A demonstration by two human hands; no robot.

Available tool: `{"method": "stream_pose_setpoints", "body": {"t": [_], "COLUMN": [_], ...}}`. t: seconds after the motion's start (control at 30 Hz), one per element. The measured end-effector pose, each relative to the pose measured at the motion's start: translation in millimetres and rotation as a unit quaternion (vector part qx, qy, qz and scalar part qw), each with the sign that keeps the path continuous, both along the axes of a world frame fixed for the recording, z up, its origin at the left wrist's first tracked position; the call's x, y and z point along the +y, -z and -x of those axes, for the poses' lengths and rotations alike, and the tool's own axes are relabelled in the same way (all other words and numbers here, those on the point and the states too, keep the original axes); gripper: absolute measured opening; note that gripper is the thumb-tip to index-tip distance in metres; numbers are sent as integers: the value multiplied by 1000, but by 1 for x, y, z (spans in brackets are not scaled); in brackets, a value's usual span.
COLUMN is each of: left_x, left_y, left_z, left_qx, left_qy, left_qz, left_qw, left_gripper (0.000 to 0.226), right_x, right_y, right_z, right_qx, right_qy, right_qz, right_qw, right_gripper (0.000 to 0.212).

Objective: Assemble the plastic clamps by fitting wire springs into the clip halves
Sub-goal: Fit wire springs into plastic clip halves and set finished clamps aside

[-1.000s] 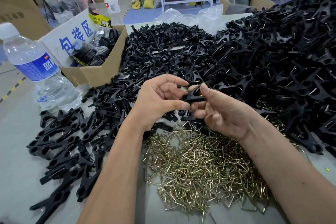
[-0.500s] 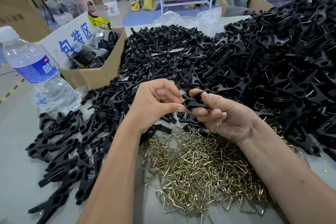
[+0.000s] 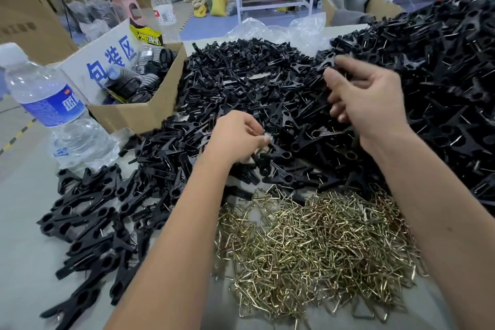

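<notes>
Loose black clip halves point(image 3: 241, 83) are heaped across the middle of the table. A taller mound of assembled black clamps point(image 3: 442, 75) rises at the right. Brass-coloured wire springs point(image 3: 316, 244) lie in a heap between my forearms. My left hand point(image 3: 235, 139) is down on the near edge of the clip halves, its fingertips curled round one black clip half point(image 3: 263, 162). My right hand point(image 3: 367, 99) hovers above the pile farther back, its fingers loosely curled and holding nothing. The fingertips of both hands are blurred.
Finished clamps point(image 3: 88, 222) lie spread at the front left. A water bottle point(image 3: 51, 112) stands at the left beside a cardboard box point(image 3: 134, 112) of dark parts. A second bottle point(image 3: 162, 8) and crumpled clear plastic bags point(image 3: 281, 29) sit at the back.
The hands, which held one clamp together over the springs, have parted. My right hand let go and rose back to the right; my left hand dropped to the clip halves.
</notes>
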State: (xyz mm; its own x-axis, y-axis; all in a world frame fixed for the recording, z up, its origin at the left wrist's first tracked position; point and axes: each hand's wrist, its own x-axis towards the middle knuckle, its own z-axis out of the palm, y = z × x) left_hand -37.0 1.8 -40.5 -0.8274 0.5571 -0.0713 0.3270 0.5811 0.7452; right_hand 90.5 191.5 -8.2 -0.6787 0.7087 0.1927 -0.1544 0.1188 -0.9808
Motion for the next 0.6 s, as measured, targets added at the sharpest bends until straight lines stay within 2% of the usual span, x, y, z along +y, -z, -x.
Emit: {"method": "stream_pose_setpoints", "body": {"t": [0.07, 0.13, 0.2, 0.27, 0.37, 0.43, 0.53, 0.6], "left_x": [17, 29, 37, 39, 35, 28, 17, 10], "left_y": [-11, -20, -22, -17, -9, -9, -14, -19], "left_z": [4, 4, 4, 6, 10, 12, 17, 21], "left_qx": [-17, -26, -39, -35, -12, -14, -19, -8], "left_qy": [41, 78, 82, 60, 48, 46, 39, 45], "left_qz": [81, 129, 131, 113, 110, 110, 102, 102], "left_qw": [996, 988, 987, 991, 993, 993, 994, 994], "left_gripper": [23, 32, 29, 12, 24, 23, 24, 22], "right_x": [6, 3, -6, -15, -26, -27, -28, -36], "right_y": [-6, -9, -7, -3, 1, 3, 2, 2], "right_z": [11, 19, 23, 26, 27, 26, 23, 20], "right_qx": [2, -1, -14, -25, -28, -48, -122, -205], "right_qy": [59, 62, 30, -5, -33, -39, -102, -194], "right_qz": [-50, -93, -141, -170, -188, -232, -369, -441], "right_qw": [997, 994, 989, 985, 981, 971, 916, 852], "right_gripper": [56, 50, 38, 27, 16, 8, 5, 19]}}
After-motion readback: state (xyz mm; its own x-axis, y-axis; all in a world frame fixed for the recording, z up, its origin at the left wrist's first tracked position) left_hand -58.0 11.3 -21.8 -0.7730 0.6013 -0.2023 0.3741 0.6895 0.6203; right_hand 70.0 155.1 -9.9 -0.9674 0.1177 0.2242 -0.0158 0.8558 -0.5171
